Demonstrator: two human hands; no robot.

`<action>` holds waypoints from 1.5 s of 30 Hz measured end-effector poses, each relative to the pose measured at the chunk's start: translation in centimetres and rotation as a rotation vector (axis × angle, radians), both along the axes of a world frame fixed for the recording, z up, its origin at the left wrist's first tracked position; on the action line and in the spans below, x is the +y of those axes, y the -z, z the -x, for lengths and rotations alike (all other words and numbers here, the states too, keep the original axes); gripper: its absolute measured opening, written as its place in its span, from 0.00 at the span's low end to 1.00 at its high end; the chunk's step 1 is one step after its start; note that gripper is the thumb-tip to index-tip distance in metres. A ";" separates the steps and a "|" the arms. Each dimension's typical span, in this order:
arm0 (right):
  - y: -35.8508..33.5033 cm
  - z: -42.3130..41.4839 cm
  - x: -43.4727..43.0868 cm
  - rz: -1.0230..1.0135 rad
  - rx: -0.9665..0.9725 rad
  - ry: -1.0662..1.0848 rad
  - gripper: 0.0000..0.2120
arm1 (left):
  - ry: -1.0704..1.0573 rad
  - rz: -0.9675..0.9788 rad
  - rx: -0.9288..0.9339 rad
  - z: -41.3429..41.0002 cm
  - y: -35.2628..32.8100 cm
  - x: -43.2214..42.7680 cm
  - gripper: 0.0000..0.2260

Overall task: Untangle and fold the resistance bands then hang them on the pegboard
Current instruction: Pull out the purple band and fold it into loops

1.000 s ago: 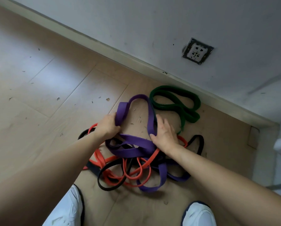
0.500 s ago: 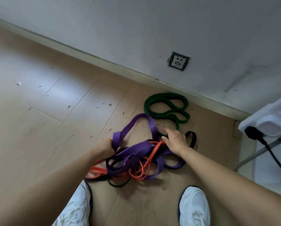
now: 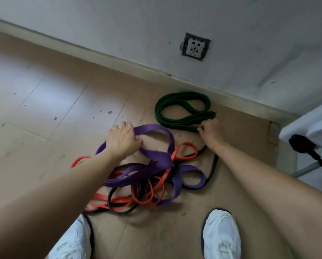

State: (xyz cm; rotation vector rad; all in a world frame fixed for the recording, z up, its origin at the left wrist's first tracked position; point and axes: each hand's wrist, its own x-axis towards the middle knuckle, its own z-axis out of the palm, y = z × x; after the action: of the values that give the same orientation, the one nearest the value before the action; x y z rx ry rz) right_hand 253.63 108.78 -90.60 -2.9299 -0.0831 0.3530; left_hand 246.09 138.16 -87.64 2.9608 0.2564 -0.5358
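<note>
The right hand (image 3: pixel 211 132) has left the tangle and reached far and right to the green band (image 3: pixel 175 101). The left hand (image 3: pixel 123 141) has drawn the purple band (image 3: pixel 156 156) out into a wider loop.

The left hand's fingers are curled over the far left of that loop, probably to hold it apart from the pile. The right hand's fingers are curled onto the near right end of the green band, which looks like a pinch. That band lies by itself, coiled just beside the skirting (image 3: pixel 119 61), so it is likely the easiest one to take first.

The purple, orange (image 3: pixel 184 152) and black (image 3: pixel 214 165) bands lie knotted together on the floor (image 3: pixel 44 101), between the hands and the shoes (image 3: pixel 221 238).

Open floor lies to the left. To the right, a plug (image 3: pixel 303 146) and a white unit crowd the corner, and the wall closes off the far side. No pegboard is in view.
</note>
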 end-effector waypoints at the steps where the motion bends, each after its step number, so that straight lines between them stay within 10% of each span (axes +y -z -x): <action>1: 0.1 -0.4 -0.3 -0.021 -0.017 0.032 0.12 | 0.012 0.035 0.007 -0.4 0.5 -0.5 0.22; 15: 2.9 0.3 -1.8 -0.243 -0.186 0.066 0.11 | 0.111 0.242 0.149 0.1 3.5 -2.0 0.48; 25: 3.2 5.6 1.7 -0.323 -0.246 -0.241 0.24 | 0.045 0.588 -0.098 3.5 3.3 0.5 0.06; 34: 3.7 5.9 1.2 -0.020 -0.064 -0.382 0.25 | 0.201 0.126 -0.298 6.7 3.4 3.5 0.03; 45: 3.2 0.6 -1.2 -0.061 -0.185 -0.349 0.16 | 0.422 0.381 -0.162 -0.5 2.4 -1.7 0.33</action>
State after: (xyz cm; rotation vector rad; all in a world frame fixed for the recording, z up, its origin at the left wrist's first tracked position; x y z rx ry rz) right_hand 253.04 107.60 -93.77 -2.8729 -0.6242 0.1222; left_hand 246.57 136.44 -90.01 2.6573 -0.4463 -0.3327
